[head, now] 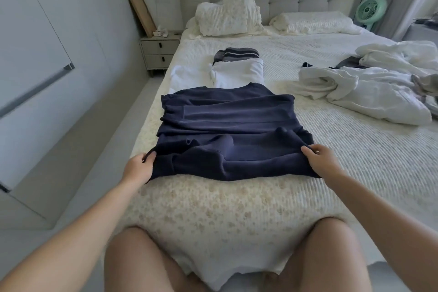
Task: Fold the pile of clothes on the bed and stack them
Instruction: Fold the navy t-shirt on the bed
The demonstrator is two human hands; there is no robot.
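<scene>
Here's the fold in hand: the navy sweatshirt (pixel 227 133) lies flat on the near half of the bed (pixel 237 208), sleeves already crossed over its body, hem toward the person. To my eye the move now is to carry that hem up and away to the collar, and doing it well means lifting both corners together, level, so the sleeves stay tucked (they look loose, with a ridge of slack bunched above the hem).

On the left, the left hand (pixel 138 168) pinches the near-left hem corner, thumb on top, fingers curled under the cloth, forearm reaching in straight from the near-left. On the right, the right hand (pixel 320 161) is clamped on the near-right corner the same way, wrist a touch higher, fingertips gathering a small fold.

Just beyond the collar sit folded white garments (pixel 237 73) with a striped dark piece (pixel 237 54) at their far end, where this one will likely go. Far right, the unfolded pile (pixel 369 90) of mostly white clothes waits, well apart.
</scene>
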